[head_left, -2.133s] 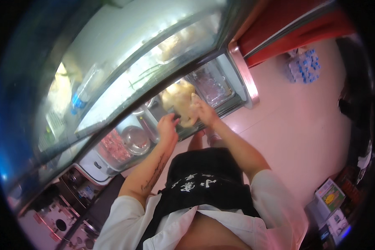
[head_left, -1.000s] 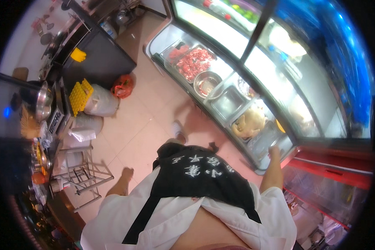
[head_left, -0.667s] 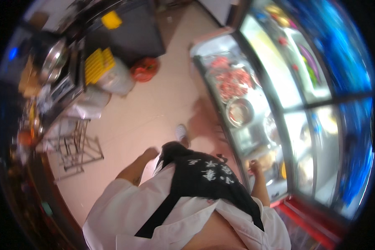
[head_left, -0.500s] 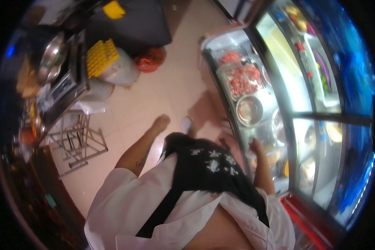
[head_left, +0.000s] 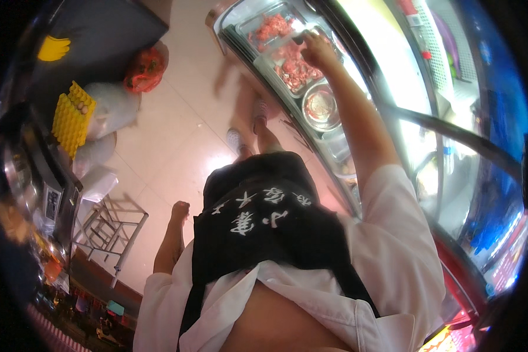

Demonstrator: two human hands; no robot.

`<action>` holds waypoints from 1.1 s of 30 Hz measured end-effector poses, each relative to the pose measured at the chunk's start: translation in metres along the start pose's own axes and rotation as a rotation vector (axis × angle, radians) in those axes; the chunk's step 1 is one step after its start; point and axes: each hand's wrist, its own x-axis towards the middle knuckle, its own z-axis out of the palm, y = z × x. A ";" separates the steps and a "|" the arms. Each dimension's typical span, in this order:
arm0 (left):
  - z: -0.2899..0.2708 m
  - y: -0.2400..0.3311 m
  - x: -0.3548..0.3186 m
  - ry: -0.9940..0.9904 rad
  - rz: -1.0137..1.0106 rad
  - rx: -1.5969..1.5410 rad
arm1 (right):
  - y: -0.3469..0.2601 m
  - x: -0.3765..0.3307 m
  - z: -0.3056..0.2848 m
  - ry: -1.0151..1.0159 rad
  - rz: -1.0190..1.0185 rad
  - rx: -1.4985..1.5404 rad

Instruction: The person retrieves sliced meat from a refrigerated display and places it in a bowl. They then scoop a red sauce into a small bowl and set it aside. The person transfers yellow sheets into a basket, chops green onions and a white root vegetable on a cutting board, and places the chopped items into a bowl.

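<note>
My right hand [head_left: 320, 51] reaches into the display case, over trays of raw red meat. Its fingers are curled together beside a small dark piece [head_left: 300, 39], whose kind I cannot make out. Under and beside the hand lies a clear tray of chopped meat [head_left: 293, 73]; another meat tray [head_left: 274, 26] sits just beyond it. Nearer me is a round metal bowl [head_left: 321, 107] with a little pale and reddish content. My left hand [head_left: 180, 210] hangs at my left side over the floor, closed in a loose fist, with nothing visible in it.
A folding metal stand [head_left: 111, 226] is on the floor at left. Beyond it are yellow egg trays [head_left: 73, 120], pale bags, a red bag [head_left: 145, 69] and a dark table [head_left: 100, 35] with a yellow glove. Glass shelving [head_left: 446, 120] rises at right.
My right hand has moved forward from the near part of the case to the meat trays. My left hand has drawn back toward my side. My view has turned and shifted forward along the case.
</note>
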 end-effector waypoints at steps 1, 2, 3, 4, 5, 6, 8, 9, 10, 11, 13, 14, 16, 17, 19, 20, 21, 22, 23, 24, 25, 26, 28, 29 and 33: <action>0.004 -0.002 -0.007 0.005 0.063 0.020 | -0.008 0.021 0.002 -0.012 -0.042 -0.090; 0.006 0.003 -0.012 0.023 0.099 0.119 | -0.013 0.038 0.005 -0.068 -0.101 -0.159; 0.017 0.011 -0.019 0.073 -0.168 -0.169 | -0.017 0.053 0.008 -0.124 -0.164 -0.227; 0.028 0.027 -0.020 0.106 -0.090 -0.142 | -0.021 0.068 0.013 -0.178 -0.230 -0.293; 0.033 0.047 -0.019 0.124 -0.078 -0.120 | -0.021 0.071 0.020 -0.195 -0.251 -0.314; 0.040 0.068 -0.019 0.133 -0.115 -0.129 | -0.020 0.070 0.027 -0.210 -0.272 -0.335; 0.054 0.124 -0.002 0.109 -0.067 -0.064 | -0.018 0.066 0.037 -0.060 -0.299 -0.330; 0.064 0.153 0.009 0.122 0.037 -0.017 | -0.013 0.067 0.037 -0.100 -0.302 -0.303; 0.073 0.181 0.017 0.121 0.089 -0.003 | -0.008 0.059 0.039 -0.207 -0.273 -0.314; 0.084 0.210 0.026 0.126 0.144 -0.003 | -0.001 0.048 0.038 -0.316 -0.236 -0.329; 0.102 0.270 0.046 0.108 0.229 0.023 | 0.015 0.013 0.034 -0.428 -0.191 -0.323; 0.112 0.297 0.055 0.096 0.276 0.055 | 0.025 -0.007 0.032 -0.424 -0.188 -0.321; 0.135 0.344 0.069 0.057 0.375 0.056 | 0.041 -0.053 0.032 -0.324 -0.191 -0.257; 0.147 0.367 0.077 0.037 0.385 0.103 | 0.048 -0.069 0.034 -0.338 -0.136 -0.234; 0.177 0.406 0.092 -0.003 0.495 0.133 | 0.063 -0.098 0.036 -0.443 -0.074 -0.218; 0.196 0.426 0.103 0.029 0.434 0.218 | 0.070 -0.112 0.037 -0.444 -0.079 -0.195; 0.213 0.440 0.111 -0.024 0.505 0.268 | 0.076 -0.124 0.037 -0.424 -0.096 -0.171; 0.233 0.452 0.119 -0.014 0.567 0.347 | 0.081 -0.137 0.037 -0.413 -0.089 -0.146; 0.255 0.463 0.127 -0.066 0.586 0.359 | 0.086 -0.148 0.037 -0.411 -0.079 -0.122; 0.277 0.471 0.134 -0.124 0.579 0.359 | 0.090 -0.157 0.038 -0.424 -0.057 -0.118; 0.301 0.474 0.140 -0.174 0.674 0.307 | 0.094 -0.166 0.038 -0.432 -0.037 -0.116; 0.325 0.481 0.151 -0.258 0.468 0.346 | 0.097 -0.175 0.038 -0.441 -0.018 -0.109; 0.368 0.486 0.168 -0.351 0.501 0.511 | 0.101 -0.190 0.039 -0.473 0.041 -0.092; 0.389 0.486 0.174 -0.370 0.461 0.500 | 0.102 -0.196 0.039 -0.481 0.064 -0.085; 0.450 0.476 0.189 -0.391 0.321 0.377 | 0.100 -0.197 0.040 -0.425 0.253 0.007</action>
